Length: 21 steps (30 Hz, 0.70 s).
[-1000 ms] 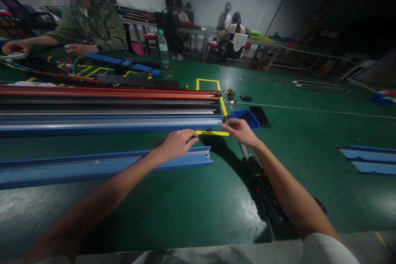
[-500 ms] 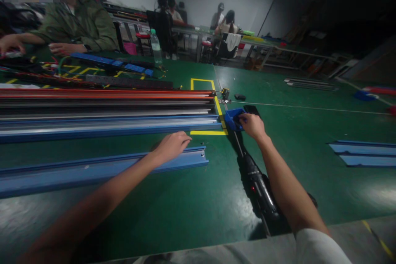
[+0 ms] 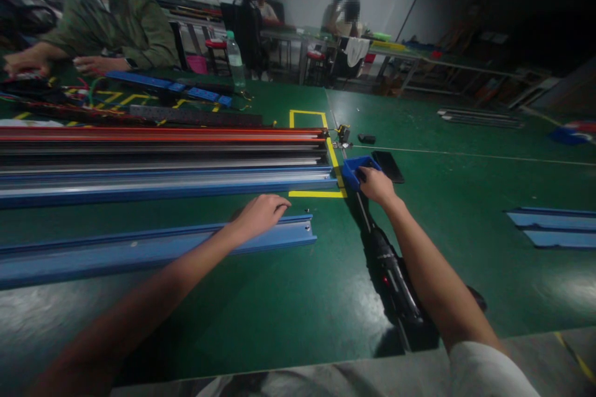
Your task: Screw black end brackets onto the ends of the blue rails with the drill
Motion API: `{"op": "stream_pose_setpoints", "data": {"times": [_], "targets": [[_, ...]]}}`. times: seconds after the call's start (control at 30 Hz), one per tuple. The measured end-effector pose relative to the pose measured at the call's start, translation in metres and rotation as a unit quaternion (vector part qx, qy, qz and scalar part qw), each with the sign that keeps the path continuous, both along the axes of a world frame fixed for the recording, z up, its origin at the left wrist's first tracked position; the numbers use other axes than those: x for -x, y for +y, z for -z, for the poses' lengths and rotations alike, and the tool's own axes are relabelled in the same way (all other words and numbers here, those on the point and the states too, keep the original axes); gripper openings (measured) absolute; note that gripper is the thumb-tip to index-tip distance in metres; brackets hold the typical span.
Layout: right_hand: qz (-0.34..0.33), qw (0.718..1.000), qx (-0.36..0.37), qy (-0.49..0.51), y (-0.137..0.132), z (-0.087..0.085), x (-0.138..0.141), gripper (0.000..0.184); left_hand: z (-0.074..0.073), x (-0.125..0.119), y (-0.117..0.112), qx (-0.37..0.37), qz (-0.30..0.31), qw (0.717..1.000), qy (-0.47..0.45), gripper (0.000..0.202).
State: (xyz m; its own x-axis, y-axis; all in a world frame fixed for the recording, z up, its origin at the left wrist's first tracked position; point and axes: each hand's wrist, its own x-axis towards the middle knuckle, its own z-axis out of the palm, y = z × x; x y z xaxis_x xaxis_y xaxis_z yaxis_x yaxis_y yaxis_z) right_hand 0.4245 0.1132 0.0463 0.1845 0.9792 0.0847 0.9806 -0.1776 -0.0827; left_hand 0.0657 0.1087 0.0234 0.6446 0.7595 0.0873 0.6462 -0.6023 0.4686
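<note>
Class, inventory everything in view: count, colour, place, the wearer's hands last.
Table: one, green, beneath
Near rail: one, blue, front left
Grouped rails: several; red, dark, blue; behind it
Parts bin: one, blue, beside grouped rails
Power driver: one, black, before the bin
Flat object: one, black, beside bin
Short rails: two, blue, far right
Bottle: one, clear, far side
Tape strips: several, yellow, on table
Wires: uncounted, mixed colours, far left
Co-worker: one, green sleeves, upper left
Background people: several, blurred, back
Left hand: one, bare, by near rail
Right hand: one, bare, partly in bin
</note>
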Motion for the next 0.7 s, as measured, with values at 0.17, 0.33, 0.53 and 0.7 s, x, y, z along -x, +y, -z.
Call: {"op": "stream_pose_setpoints", "data": {"times": [0.17,0.33,0.53,0.7], "targets": [[0.018,1.000,0.001,0.006,0.003,0.001,0.000,0.048,0.000,0.000,-0.001,0.007,0.002,1.000,0.012,0.038],[0.034,0.999,0.006,0.003,0.005,0.001,0.001,0.045,0.002,0.001,-0.002,0.000,0.015,1.000,0.017,0.044],[0.056,0.998,0.025,-0.020,0.009,-0.004,0.007,0.031,0.000,0.001,-0.005,-0.036,0.019,0.999,0.014,0.043],[0.087,0.995,0.038,-0.035,0.013,-0.007,0.012,0.030,-0.004,0.004,-0.010,-0.062,0.064,0.995,0.043,0.046]]}}
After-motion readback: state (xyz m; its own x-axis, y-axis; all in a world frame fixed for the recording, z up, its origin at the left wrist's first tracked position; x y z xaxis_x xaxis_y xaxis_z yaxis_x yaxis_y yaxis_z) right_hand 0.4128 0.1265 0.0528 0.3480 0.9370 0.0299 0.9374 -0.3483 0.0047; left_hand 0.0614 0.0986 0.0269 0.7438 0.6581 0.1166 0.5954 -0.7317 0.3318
